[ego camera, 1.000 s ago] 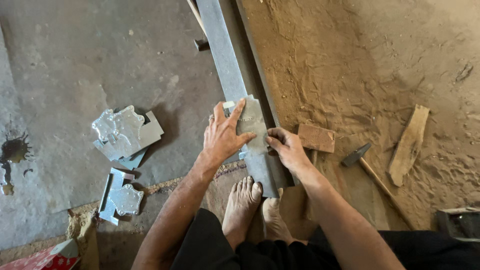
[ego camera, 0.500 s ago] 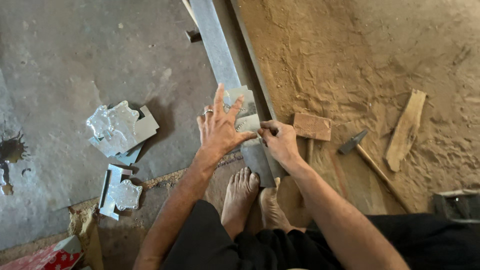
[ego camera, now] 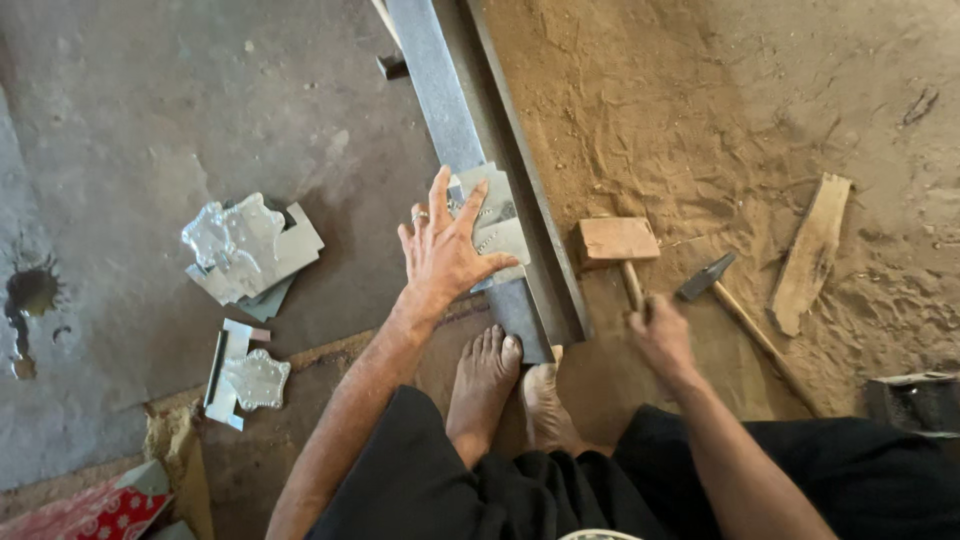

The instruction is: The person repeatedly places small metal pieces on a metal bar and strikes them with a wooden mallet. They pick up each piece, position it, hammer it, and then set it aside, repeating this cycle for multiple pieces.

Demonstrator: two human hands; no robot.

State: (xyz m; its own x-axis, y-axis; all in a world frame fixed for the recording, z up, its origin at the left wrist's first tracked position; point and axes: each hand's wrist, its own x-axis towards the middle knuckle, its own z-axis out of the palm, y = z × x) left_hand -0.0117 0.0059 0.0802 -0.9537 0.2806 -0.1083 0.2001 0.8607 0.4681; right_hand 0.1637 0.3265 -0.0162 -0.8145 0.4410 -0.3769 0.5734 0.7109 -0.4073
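— Where are your hands right now?

— My left hand (ego camera: 445, 255) lies flat, fingers spread wide, pressing on the small embossed metal sheet (ego camera: 492, 222). It grips nothing; it only pins the piece down. The sheet sits on top of the long steel beam (ego camera: 440, 100), near the end closest to me, just above my bare feet (ego camera: 510, 385).

— And the other one?

— My right hand (ego camera: 660, 335) is curled closed around the handle of the wooden mallet (ego camera: 618, 242). It is blurred, so I cannot tell how tightly it grips.

— How does the mallet lie from the sheet?

— The mallet head rests on the sandy floor (ego camera: 700, 120) just right of the beam, beside the sheet. Its handle points back toward me, roughly along the beam's long axis, which runs away from me and leans slightly left. So the sheet lies up and to the left of my right hand, with the beam's raised edge between them.

— Anything else nearby?

— A steel hammer (ego camera: 705, 278) lies just right of the mallet, a wooden offcut (ego camera: 812, 250) beyond it. More cut metal pieces (ego camera: 250, 250) lie well to the left on the concrete.
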